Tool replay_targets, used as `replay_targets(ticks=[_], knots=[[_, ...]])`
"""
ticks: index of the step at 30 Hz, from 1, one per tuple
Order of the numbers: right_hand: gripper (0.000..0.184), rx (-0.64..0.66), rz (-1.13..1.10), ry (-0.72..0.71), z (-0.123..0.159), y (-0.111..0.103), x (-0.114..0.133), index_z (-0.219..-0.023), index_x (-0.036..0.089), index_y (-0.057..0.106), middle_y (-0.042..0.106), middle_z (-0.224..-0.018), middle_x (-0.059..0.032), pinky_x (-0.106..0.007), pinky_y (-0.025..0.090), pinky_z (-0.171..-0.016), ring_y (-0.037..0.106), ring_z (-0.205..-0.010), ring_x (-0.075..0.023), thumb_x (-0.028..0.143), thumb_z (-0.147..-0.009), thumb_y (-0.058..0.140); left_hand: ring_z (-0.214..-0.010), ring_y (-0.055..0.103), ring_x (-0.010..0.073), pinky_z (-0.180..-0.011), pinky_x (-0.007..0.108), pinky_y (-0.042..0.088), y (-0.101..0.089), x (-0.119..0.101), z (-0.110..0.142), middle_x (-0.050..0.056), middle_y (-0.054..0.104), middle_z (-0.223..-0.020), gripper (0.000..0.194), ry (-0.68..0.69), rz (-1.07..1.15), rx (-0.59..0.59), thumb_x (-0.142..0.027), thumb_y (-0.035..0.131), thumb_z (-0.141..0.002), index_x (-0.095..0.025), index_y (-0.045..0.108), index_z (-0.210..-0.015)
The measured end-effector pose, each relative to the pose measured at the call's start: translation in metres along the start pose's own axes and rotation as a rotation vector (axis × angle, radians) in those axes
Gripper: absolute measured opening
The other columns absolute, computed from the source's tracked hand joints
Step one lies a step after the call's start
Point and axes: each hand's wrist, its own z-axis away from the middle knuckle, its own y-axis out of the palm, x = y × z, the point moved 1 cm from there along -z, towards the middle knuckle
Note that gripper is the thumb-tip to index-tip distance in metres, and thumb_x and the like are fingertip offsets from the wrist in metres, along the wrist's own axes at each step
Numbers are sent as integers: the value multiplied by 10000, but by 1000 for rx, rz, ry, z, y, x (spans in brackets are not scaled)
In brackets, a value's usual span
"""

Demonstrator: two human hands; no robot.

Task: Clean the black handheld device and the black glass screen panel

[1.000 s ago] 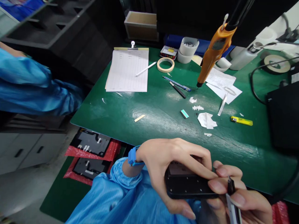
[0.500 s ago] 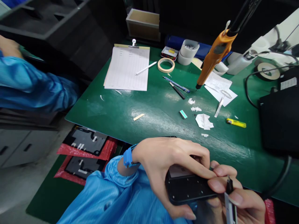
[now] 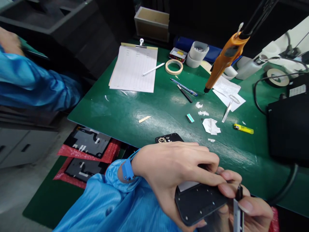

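My left hand (image 3: 173,174) lies over a black phone-shaped device (image 3: 200,203), with the thumb along its near edge and the fingers across its back. Small pale dots and a grey panel show on that back. Beyond my knuckles a black end with gold rings (image 3: 166,139) appears, seemingly of the same device. My right hand (image 3: 251,203) pinches a slim silver tool (image 3: 238,216) with a dark tip, which looks like a utility knife. Its fingertips meet the left index finger at the device's right edge. The contact of the tool with the device is hidden.
An orange electric screwdriver (image 3: 224,61) hangs over the green table (image 3: 116,119). Around it lie a clipboard (image 3: 135,69), masking tape (image 3: 174,67), pens, paper scraps (image 3: 211,126), tweezers (image 3: 227,111) and a yellow lighter (image 3: 243,129). At left is another person's blue sleeve (image 3: 36,80).
The device has tilted in my left hand, so its ringed far end now shows past the knuckles. My left hand has shifted slightly; the right keeps its pinch. The view has moved a little.
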Motion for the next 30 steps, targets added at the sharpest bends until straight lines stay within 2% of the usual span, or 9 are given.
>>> replay_targets(ticks=[6, 11, 14, 18, 23, 30], knots=[[517, -11, 2, -24, 6, -3, -3, -788, 274, 530, 792, -701, 77, -466, 629, -733, 713, -588, -229, 503, -972, 955, -935, 700, 239, -917, 389, 627, 1, -5, 2, 137, 738, -1153, 569, -104, -38, 73, -458, 800, -915, -75, 745, -1332], [514, -43, -20, -20, 12, -5, -9, -793, 273, 553, 786, -686, 78, -483, 647, -703, 674, -501, -228, 502, -928, 993, -905, 671, 231, -908, 389, 618, -1, -11, -1, 110, 705, -1138, 606, -79, -93, 72, -431, 870, -866, -68, 734, -1333], [527, -98, -4, 8, 15, -7, -11, -782, 279, 551, 792, -688, 84, -522, 666, -700, 640, -446, -232, 529, -899, 1000, -837, 619, 228, -856, 415, 605, -3, -15, -5, 113, 696, -1117, 610, -69, -185, 120, -501, 899, -868, -53, 742, -1252], [515, -132, -21, 49, 20, -9, -14, -783, 279, 568, 800, -707, 82, -531, 701, -760, 666, -461, -235, 507, -860, 1023, -805, 568, 236, -789, 435, 576, -6, -22, -9, 128, 692, -1105, 658, -82, -298, 163, -581, 892, -862, -37, 744, -1203], [449, -136, -50, 80, 23, -11, -18, -805, 301, 602, 787, -682, 62, -553, 714, -786, 711, -530, -276, 454, -856, 1020, -792, 545, 248, -768, 428, 544, -6, -31, -13, 114, 666, -1048, 551, -169, -414, 225, -486, 829, -929, -41, 736, -1240], [411, -90, -88, 92, 20, -11, -17, -852, 293, 630, 824, -770, 71, -544, 704, -848, 735, -579, -259, 430, -879, 1017, -852, 596, 260, -803, 434, 539, -3, -22, -10, 145, 691, -1123, 554, -115, -357, 200, -467, 781, -927, -37, 712, -1269]])
